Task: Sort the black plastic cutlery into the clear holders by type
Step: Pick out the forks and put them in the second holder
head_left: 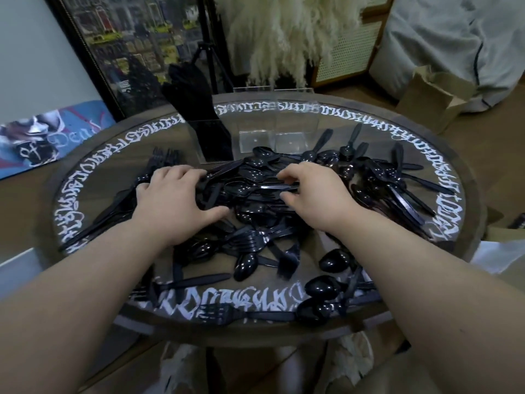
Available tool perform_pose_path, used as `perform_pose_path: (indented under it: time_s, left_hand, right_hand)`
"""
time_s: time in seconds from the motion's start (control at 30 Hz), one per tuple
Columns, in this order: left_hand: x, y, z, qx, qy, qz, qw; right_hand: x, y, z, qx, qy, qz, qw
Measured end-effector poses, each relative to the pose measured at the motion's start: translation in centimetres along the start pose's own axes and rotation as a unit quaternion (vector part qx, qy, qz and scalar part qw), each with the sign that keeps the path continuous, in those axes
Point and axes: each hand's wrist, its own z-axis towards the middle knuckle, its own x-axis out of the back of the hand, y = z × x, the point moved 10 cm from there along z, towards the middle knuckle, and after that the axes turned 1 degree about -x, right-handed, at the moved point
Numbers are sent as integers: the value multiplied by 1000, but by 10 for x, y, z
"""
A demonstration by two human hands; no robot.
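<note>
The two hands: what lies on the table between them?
Head view: between the left hand and right hand lies piled black cutlery, mostly spoons.

Glossy black plastic cutlery (255, 189) heaped and scattered across the tabletop; clear holders (277, 120) upright behind, leftmost filled.
</note>
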Motion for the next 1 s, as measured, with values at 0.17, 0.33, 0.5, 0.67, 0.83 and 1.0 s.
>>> perform_pose_path:
  time_s: [0.17,0.33,0.5,0.67,0.83,1.0]
  left_hand:
    - [-10,-24,-6,-4,-34,-18,999]
    - [-18,-23,-4,-34,-40,-63,997]
    - [-19,-17,-1,-54,-31,-98,993]
    - [-21,-9,0,-71,-24,-108,991]
    - [1,5,1,-91,79,-86,989]
    - [-15,36,10,-118,32,-5,992]
  right_hand:
    - [-30,-10,10,-4,-52,-99,994]
    - [-32,-3,13,-34,-31,-121,992]
    - [-22,9,13,-48,10,-108,993]
    - [1,18,10,-55,95,-52,993]
    - [25,15,5,-53,153,108,981]
    - [38,28,0,-69,179,161,968]
